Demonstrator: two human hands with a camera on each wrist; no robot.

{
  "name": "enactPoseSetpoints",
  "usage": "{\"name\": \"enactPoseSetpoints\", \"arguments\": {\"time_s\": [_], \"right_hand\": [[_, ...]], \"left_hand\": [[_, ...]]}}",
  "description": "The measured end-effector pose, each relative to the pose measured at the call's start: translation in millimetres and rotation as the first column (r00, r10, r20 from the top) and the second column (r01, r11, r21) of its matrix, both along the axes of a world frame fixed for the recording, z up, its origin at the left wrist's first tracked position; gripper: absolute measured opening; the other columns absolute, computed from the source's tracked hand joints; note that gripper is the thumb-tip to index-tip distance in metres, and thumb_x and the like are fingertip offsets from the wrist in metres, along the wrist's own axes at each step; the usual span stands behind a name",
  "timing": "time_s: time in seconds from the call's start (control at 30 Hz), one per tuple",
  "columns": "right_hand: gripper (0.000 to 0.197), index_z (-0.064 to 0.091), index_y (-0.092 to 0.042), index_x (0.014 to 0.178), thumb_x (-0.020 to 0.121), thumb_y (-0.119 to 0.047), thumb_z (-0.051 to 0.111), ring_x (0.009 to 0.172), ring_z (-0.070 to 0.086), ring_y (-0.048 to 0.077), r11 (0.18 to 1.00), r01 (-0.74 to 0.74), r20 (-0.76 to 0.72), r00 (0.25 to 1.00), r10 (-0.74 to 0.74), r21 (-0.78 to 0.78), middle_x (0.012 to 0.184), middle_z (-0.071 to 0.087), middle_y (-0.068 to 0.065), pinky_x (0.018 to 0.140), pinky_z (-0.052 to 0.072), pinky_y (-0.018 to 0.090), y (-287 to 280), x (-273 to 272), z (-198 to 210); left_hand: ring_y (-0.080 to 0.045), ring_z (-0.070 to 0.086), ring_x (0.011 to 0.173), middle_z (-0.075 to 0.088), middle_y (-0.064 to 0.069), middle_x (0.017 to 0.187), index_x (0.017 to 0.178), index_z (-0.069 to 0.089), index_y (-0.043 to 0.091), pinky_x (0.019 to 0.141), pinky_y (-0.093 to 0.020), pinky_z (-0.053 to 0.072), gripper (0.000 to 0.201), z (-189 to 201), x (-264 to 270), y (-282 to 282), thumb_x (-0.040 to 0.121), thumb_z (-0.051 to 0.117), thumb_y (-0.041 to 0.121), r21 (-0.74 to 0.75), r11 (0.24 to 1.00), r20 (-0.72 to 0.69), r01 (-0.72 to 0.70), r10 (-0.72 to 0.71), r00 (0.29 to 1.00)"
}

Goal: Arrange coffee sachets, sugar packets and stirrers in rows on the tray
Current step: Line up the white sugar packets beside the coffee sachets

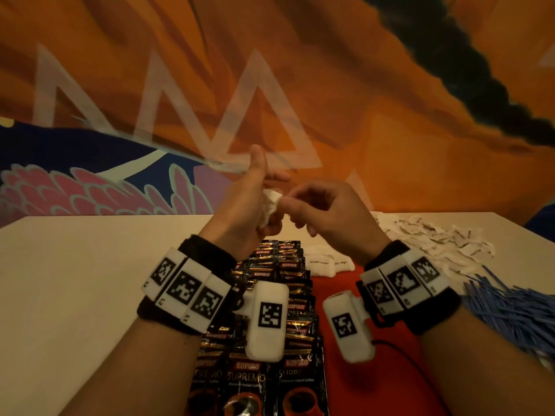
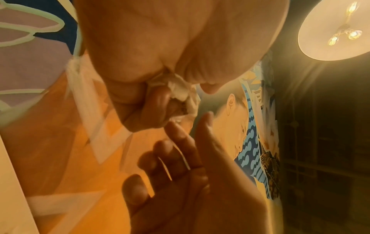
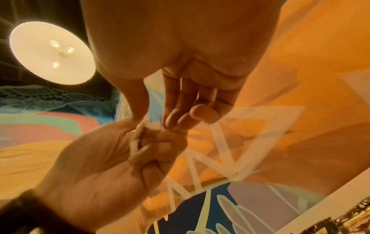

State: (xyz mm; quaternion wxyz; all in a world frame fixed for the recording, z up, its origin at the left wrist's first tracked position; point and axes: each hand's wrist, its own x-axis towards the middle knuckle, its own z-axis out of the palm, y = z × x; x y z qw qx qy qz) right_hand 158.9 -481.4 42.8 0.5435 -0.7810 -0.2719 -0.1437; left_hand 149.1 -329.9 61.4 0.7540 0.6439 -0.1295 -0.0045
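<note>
The white sugar packets [image 1: 271, 207] in play are a small crumpled bunch, held in the air between both hands above the far end of the tray. The left hand [image 1: 246, 199] is clamped on the bunch, lower fingers curled around it against the palm, thumb raised. The right hand [image 1: 324, 211] has thumb and forefinger closed in a pinch on the bunch's upper edge; from the head view it appears to be drawing one packet free, though the exact contact is too small to confirm.

Below the hands lies the red tray [image 1: 339, 295]. Its left portion carries overlapping rows of black Kopiko coffee sachets [image 1: 282, 298] running from the near edge to the far end. Two brown sugar packets [image 1: 329, 262] lie side by side at the far end, just beside the sachets. To the right, off the tray, a loose heap of white packets [image 1: 435, 241] sits on the pale table [image 1: 90, 280], with a pile of blue stirrers [image 1: 507, 304] nearer the wrist.

Procedure for this step, as judged: separate a single packet with the right hand while the left keeps the rest gathered. Flatten the packet before placing it. Lay it print side up, in line with the two already down and just beside them, edges parallel to the sachet rows. Avoid tugging hard; thin paper may tear and spill.
</note>
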Motion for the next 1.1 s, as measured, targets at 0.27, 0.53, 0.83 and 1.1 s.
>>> {"name": "enactPoseSetpoints", "arguments": {"time_s": [0.27, 0.53, 0.83, 1.1], "right_hand": [[0.017, 0.072, -0.011, 0.095, 0.08, -0.012, 0.079, 0.079, 0.067, 0.025, 0.993, -0.095, 0.045, 0.995, 0.092, 0.072, 0.086, 0.072, -0.003, 0.063, 0.045, 0.016, 3.6, 4.6, -11.5], [0.013, 0.065, -0.01, 0.1, 0.088, -0.01, 0.071, 0.065, 0.066, 0.017, 0.968, 0.023, -0.047, 0.999, -0.011, 0.252, 0.078, 0.072, 0.007, 0.055, 0.05, 0.028, -6.2, 5.5, -7.3], [0.006, 0.071, -0.014, 0.089, 0.088, -0.008, 0.069, 0.067, 0.063, 0.01, 0.959, 0.02, -0.093, 0.996, 0.006, 0.282, 0.076, 0.07, 0.0, 0.06, 0.05, 0.027, -7.6, 4.0, -4.0], [0.006, 0.063, -0.012, 0.086, 0.091, -0.014, 0.065, 0.063, 0.067, 0.012, 0.855, 0.044, -0.247, 0.964, 0.1, 0.516, 0.077, 0.07, 0.001, 0.054, 0.048, 0.025, -8.2, -2.3, 5.0]], "left_hand": [[-0.031, 0.055, 0.097, 0.06, -0.023, 0.114, 0.112, 0.052, 0.019, 0.072, -0.038, 0.043, 0.072, -2.6, -1.2, -5.2, 0.074, 0.032, 0.076, 0.088, 0.994, -0.006, 0.063, -0.062, 0.998], [-0.017, 0.062, 0.082, 0.068, -0.007, 0.092, 0.102, 0.063, 0.006, 0.074, -0.029, 0.052, 0.018, -3.8, 3.5, 7.3, 0.092, 0.063, 0.02, 0.255, 0.967, 0.149, -0.027, -0.012, 0.989], [-0.018, 0.074, 0.087, 0.076, -0.005, 0.097, 0.105, 0.069, 0.013, 0.071, -0.027, 0.059, 0.018, -4.4, 3.3, 0.1, 0.088, 0.069, 0.009, 0.078, 0.973, 0.317, -0.217, 0.182, 0.931], [-0.022, 0.074, 0.086, 0.072, -0.015, 0.098, 0.097, 0.05, 0.014, 0.065, -0.025, 0.058, 0.029, -2.0, -1.1, -1.6, 0.088, 0.065, -0.008, 0.049, 0.987, 0.356, -0.15, 0.123, 0.926]]}}
